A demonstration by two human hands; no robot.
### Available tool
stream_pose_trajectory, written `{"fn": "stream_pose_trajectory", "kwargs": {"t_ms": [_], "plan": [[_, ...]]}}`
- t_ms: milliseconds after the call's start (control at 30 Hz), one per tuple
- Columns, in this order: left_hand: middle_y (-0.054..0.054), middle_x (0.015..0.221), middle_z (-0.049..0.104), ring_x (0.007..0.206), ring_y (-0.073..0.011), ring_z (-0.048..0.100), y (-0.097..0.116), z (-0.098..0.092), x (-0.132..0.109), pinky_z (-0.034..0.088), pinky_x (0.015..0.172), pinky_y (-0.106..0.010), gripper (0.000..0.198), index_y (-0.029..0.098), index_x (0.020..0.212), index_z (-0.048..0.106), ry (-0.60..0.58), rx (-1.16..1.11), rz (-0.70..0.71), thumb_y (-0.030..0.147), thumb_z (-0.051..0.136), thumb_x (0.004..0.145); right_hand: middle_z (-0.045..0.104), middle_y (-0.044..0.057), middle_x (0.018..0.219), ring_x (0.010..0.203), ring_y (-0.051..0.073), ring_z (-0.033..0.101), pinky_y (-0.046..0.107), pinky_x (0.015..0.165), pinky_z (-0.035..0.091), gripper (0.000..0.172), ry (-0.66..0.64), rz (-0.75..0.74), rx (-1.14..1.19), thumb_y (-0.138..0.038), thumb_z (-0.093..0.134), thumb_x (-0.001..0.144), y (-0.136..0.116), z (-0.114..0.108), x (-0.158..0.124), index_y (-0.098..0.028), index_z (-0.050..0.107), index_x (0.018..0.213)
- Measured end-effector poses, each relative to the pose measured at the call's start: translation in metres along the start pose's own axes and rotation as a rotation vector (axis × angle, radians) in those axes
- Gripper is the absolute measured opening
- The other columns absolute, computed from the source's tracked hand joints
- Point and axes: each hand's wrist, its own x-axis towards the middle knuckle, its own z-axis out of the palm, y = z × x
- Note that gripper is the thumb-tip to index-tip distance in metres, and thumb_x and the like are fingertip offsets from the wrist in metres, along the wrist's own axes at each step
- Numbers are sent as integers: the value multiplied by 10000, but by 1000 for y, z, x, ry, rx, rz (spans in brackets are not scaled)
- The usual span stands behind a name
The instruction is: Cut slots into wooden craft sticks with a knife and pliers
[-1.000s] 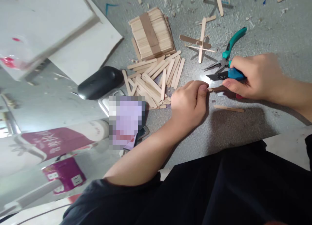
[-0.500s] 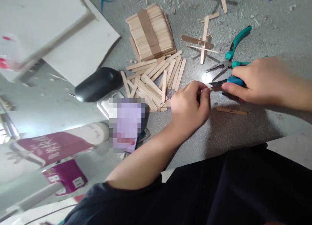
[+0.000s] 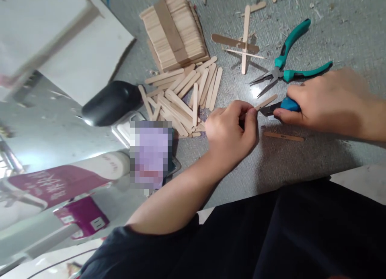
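Pinched in my left hand (image 3: 233,126) is a wooden craft stick (image 3: 267,102), its free end pointing up and to the right, with a small dark mark near my fingertips. My right hand (image 3: 322,102) is closed around a utility knife (image 3: 289,104) with a blue handle. The knife's blade end lies close beside the stick; I cannot tell whether they touch. Green-handled needle-nose pliers (image 3: 276,72) lie spread on the table just beyond my right hand. Another craft stick (image 3: 284,137), with a mark at its middle, rests below the knife.
A banded bundle of craft sticks (image 3: 171,29) stands beyond a loose pile of sticks (image 3: 183,100). Crossed sticks (image 3: 245,37) lie near the pliers. To the left are a black mouse (image 3: 111,103), a phone with a blurred screen (image 3: 152,154), a cup (image 3: 117,165) and a purple power socket (image 3: 86,217).
The craft stick in my left hand has swung to point up and right, and more of it shows. The knife now sits lower beside it. The camera view has shifted slightly.
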Motion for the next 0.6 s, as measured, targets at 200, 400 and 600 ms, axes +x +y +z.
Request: {"fn": "stream_pose_trajectory", "kwargs": {"t_ms": [200,400,600], "plan": [[-34,794,800,725,-223,701,-1,1,-1,483,727,-404,197,251,1020,800,12,33,25,357,673,1126,880,183,989,922,392,825,401,688,284,822,-126,51,-165,-834,261,1202,-8,-9,-1,-229,817,1211],[-36,805,786,733,-224,686,-1,0,1,473,733,-396,195,250,1020,788,-10,64,33,365,672,1126,907,165,1050,967,402,834,400,731,358,855,-123,56,-195,-873,226,1172,-7,-5,0,-265,819,1262],[-18,711,688,681,-227,630,1,0,2,446,744,-412,225,253,977,752,-45,124,65,394,652,1122,912,168,1057,998,428,849,414,743,402,842,-127,36,-205,-851,244,1176,-8,-4,2,-260,831,1298]]}}
